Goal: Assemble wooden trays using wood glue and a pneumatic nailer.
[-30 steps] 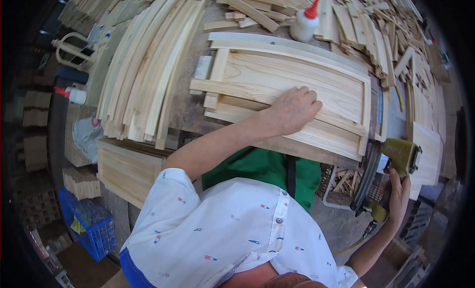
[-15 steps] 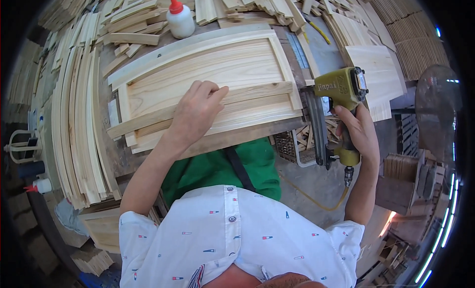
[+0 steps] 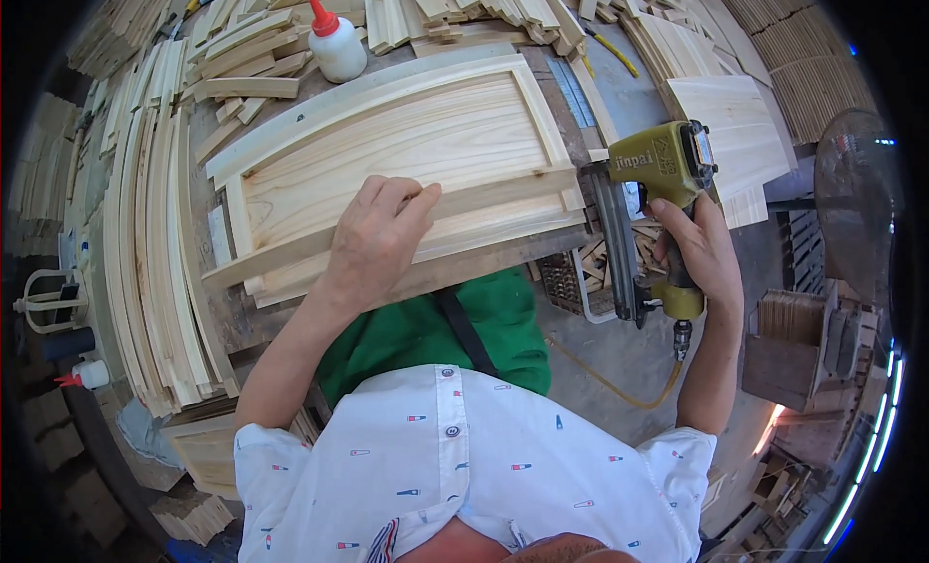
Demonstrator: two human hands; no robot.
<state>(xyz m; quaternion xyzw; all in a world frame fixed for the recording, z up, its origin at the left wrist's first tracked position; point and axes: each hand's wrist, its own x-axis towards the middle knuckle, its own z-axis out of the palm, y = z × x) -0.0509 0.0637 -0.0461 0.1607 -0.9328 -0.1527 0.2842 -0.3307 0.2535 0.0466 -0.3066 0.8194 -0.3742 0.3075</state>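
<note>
A pale wooden panel [image 3: 397, 137] with raised strips round its border lies on the workbench in front of me. Across its near part runs a long wooden strip [image 3: 503, 187], its left end jutting past the panel. My left hand [image 3: 377, 243] is closed on this strip near its middle, with the fingertips partly hidden. My right hand [image 3: 702, 248] is wrapped round the grip of an olive-green air nail gun [image 3: 658, 161]. The gun's nose is close to the strip's right end; I cannot tell whether they touch. A yellowish air hose [image 3: 629, 401] hangs from the gun.
Long wooden strips [image 3: 145, 243] are stacked at the left. Behind the panel stand a red-capped white glue bottle [image 3: 337, 50] and piled wood offcuts [image 3: 247, 55]. Thin boards [image 3: 726, 127] lie at the far right, near a fan [image 3: 852, 205]. A crate [image 3: 571, 282] sits below the bench.
The long strip has shifted toward me over the panel's near border, my left hand moving with it. The nail gun stays beside the strip's right end. The whole view has shifted slightly.
</note>
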